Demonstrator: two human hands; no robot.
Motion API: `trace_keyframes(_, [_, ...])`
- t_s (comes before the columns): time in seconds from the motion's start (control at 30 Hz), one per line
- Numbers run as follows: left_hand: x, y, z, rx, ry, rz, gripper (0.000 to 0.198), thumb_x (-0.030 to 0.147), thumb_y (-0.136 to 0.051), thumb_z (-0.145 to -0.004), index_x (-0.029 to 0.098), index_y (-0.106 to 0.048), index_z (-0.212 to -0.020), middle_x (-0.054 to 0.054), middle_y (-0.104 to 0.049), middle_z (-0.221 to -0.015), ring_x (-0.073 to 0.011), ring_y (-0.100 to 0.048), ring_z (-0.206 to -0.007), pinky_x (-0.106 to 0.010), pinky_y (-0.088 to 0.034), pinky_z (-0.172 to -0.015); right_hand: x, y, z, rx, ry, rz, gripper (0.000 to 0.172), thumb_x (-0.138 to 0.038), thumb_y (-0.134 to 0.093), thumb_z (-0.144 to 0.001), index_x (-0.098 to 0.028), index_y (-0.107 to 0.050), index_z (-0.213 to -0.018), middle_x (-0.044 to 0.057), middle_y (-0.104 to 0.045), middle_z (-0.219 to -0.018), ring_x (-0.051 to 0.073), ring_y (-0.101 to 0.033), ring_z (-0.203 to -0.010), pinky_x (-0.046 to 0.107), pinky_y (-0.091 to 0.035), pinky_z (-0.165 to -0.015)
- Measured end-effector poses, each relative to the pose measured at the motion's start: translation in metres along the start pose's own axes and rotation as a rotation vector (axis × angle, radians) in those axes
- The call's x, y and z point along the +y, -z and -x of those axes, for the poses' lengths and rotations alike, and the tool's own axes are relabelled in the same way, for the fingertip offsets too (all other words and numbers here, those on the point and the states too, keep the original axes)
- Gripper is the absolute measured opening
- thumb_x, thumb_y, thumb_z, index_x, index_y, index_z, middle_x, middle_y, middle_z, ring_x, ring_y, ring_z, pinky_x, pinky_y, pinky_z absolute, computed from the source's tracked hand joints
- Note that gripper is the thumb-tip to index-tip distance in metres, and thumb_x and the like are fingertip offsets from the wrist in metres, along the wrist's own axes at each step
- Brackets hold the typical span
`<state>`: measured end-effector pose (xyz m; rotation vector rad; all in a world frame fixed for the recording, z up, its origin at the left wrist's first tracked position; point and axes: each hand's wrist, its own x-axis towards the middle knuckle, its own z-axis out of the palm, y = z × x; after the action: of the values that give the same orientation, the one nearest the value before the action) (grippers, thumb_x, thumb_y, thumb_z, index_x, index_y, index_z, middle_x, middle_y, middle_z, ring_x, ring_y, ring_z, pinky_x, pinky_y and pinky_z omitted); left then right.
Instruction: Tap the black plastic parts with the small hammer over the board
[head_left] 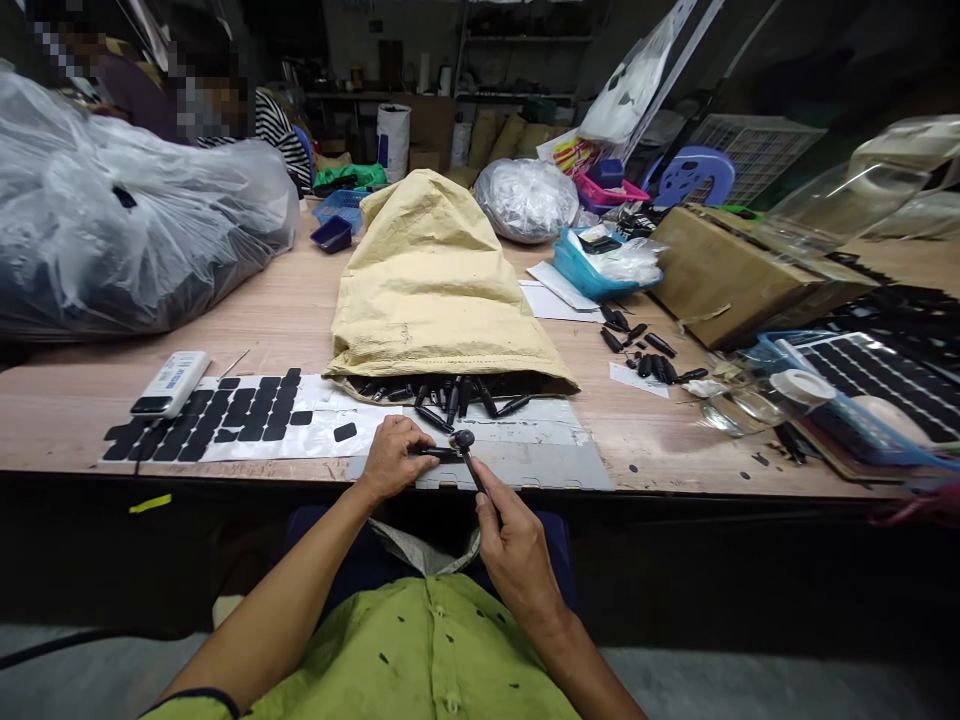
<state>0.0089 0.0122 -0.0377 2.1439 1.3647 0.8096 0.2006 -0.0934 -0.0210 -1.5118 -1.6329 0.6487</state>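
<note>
My left hand (pixel 394 457) is closed on a slim black tapered part (pixel 442 454) lying at the front of the table. In my right hand (pixel 514 535) is the shaft of a dark round-headed tool (pixel 463 440), which looks like a ratchet wrench. Its head is at the right end of the black part; whether they touch I cannot tell. Just beyond my hands, several similar black parts (pixel 454 398) spill from the mouth of a tan sack (pixel 435 280). A grey board (pixel 540 455) lies beneath the work.
To the left are a sheet of black stickers (pixel 255 410), a white power strip (pixel 172 383) and a large plastic bag (pixel 150 220). A cardboard box (pixel 735 265), a blue basket (pixel 592 270) and loose black parts (pixel 656 368) are at right. Another person (pixel 281 135) sits at back left.
</note>
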Motion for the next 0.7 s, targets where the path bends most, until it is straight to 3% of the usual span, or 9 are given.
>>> trace_keyframes(0.3, [-0.002, -0.004, 0.000, 0.007, 0.033, 0.026, 0.016, 0.027, -0.082, -0.069, 0.025, -0.075, -0.083, -0.002, -0.066, -0.080, -0.0237, -0.053, -0.095, -0.039, -0.043, -0.087, -0.010, -0.002, -0.004, -0.031, 0.038, 0.026, 0.047, -0.023, -0.041, -0.096, -0.023, -0.053, -0.142, 0.007, -0.062, -0.135, 0.021, -0.058, -0.124, 0.038, -0.048, -0.107])
trace_keyframes(0.47, [0.001, -0.004, 0.000, 0.015, 0.051, 0.019, 0.015, 0.023, -0.082, -0.067, 0.023, -0.073, -0.080, -0.002, -0.064, -0.077, -0.0234, -0.053, -0.092, -0.037, -0.043, -0.084, -0.009, -0.009, -0.002, -0.111, 0.013, 0.056, 0.048, -0.021, -0.038, -0.096, -0.023, -0.053, -0.141, 0.008, -0.066, -0.128, 0.021, -0.063, -0.116, 0.035, -0.052, -0.101])
trace_keyframes(0.7, [0.004, -0.001, 0.002, -0.003, 0.029, 0.005, 0.023, 0.022, -0.078, -0.071, 0.023, -0.069, -0.093, -0.001, -0.065, -0.084, -0.0230, -0.052, -0.094, -0.038, -0.040, -0.087, -0.005, 0.008, -0.006, -0.011, -0.055, 0.021, 0.045, -0.026, -0.043, -0.095, -0.023, -0.056, -0.139, 0.006, -0.061, -0.137, 0.020, -0.057, -0.126, 0.036, -0.046, -0.108])
